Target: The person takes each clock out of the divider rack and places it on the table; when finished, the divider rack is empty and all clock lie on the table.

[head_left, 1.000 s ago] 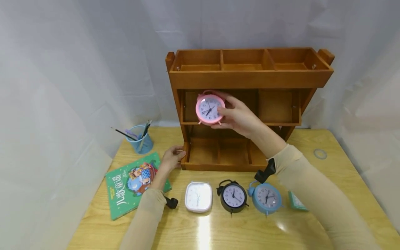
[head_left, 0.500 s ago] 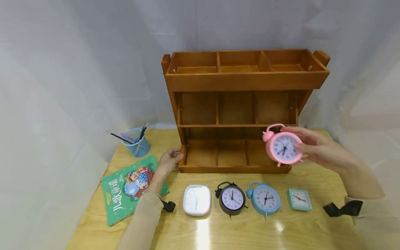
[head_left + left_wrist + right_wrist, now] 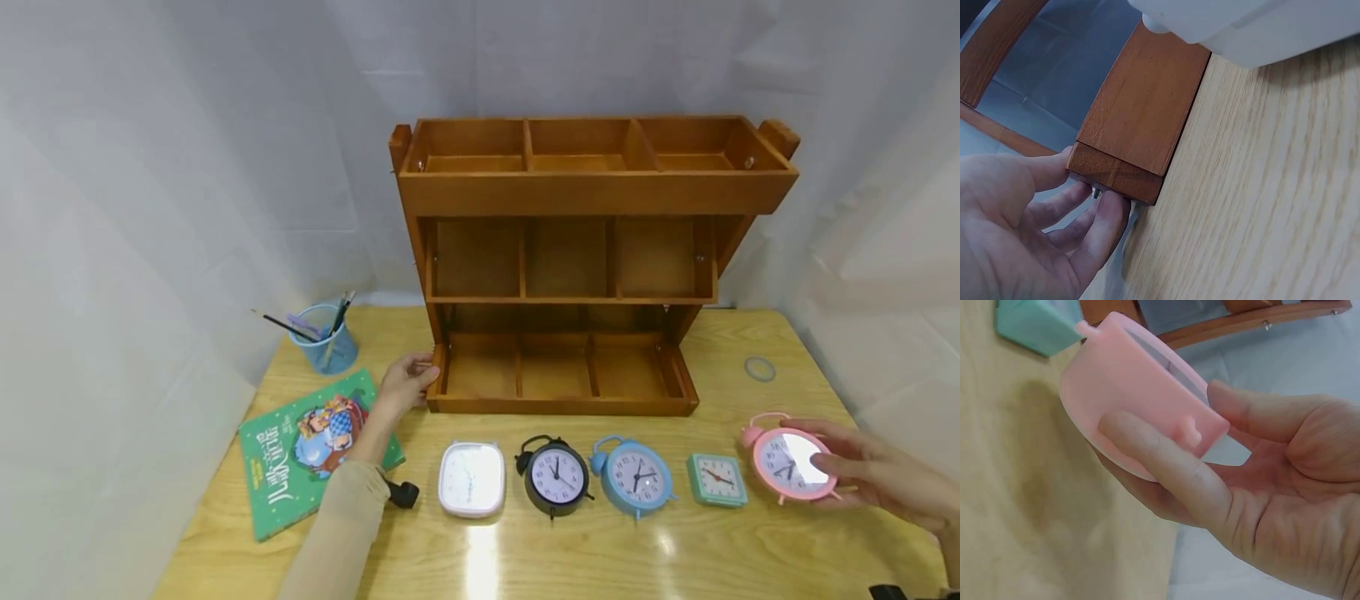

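My right hand (image 3: 885, 475) holds a pink twin-bell alarm clock (image 3: 780, 467) by its right side, thumb over the face. In the right wrist view, the pink clock (image 3: 1129, 387) is low over the table, its shadow on the wood. Beside it lies a small mint-green square clock (image 3: 717, 480). My left hand (image 3: 405, 385) grips the lower left corner of a brown wooden three-tier shelf (image 3: 562, 406); in the left wrist view, thumb and fingers pinch the shelf's end (image 3: 1116, 175). A blue alarm clock (image 3: 637, 477), a black one (image 3: 557, 478) and a white square clock (image 3: 472, 479) lie face up in the row.
A green picture book (image 3: 281, 467) lies left of my left forearm. Behind it stands a blue mesh pen cup (image 3: 330, 350) with pencils. A translucent ring (image 3: 760, 369) lies on the table (image 3: 570, 558) at the right. White cloth (image 3: 225, 125) hangs behind.
My right hand has carried the pink alarm clock from in front of the shelf's middle tier, down and right, to beside the mint-green clock. The left hand stays on the shelf corner.
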Tool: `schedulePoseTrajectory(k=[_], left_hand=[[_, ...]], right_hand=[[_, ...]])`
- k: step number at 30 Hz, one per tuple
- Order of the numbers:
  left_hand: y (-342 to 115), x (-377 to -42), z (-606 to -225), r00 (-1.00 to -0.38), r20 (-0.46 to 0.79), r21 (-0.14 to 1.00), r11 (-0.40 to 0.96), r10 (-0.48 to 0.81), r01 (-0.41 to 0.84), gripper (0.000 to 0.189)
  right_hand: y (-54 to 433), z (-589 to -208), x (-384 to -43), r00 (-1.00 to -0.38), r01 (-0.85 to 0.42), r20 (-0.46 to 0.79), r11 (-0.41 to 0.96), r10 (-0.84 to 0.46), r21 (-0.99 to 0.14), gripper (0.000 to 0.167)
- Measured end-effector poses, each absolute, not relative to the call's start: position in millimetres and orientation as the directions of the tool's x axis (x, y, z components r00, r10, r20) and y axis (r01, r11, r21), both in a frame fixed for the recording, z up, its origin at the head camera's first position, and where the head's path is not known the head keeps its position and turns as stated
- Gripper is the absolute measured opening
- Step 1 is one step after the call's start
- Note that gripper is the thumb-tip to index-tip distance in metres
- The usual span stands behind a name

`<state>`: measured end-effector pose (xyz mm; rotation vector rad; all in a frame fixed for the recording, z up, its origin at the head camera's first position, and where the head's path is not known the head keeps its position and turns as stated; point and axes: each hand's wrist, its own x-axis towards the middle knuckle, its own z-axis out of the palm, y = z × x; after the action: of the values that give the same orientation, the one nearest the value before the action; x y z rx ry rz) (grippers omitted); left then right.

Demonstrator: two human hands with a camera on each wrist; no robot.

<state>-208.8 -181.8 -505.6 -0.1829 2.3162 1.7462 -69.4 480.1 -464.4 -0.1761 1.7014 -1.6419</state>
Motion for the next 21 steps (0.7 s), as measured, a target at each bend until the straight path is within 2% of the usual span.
schedulePoseTrajectory(k=[4, 15, 21], left_hand=[[-181.9, -209.5, -506.4, -0.964, -0.263, 0.932, 0.27, 0.04, -0.243, 0.046], [-182.3, -210.8, -506.8, -0.964, -0.263, 0.93, 0.276, 0.034, -0.244, 0.046], [-183.1, -210.2, -507.0, -0.964, -0.265, 0.93, 0.274, 0.034, -0.246, 0.046]], right_hand=[[483.8, -474.2, -63.6, -0.689, 0.422, -0.423, 0.149, -0.588, -0.894, 0.061], [481.1, -488.3, -57.2, -0.685, 0.412, -0.374, 0.09, -0.626, -0.907, 0.063], [481.5, -492.2, -54.2, -0.713, 0.423, -0.444, 0.172, -0.542, -0.89, 0.057]])
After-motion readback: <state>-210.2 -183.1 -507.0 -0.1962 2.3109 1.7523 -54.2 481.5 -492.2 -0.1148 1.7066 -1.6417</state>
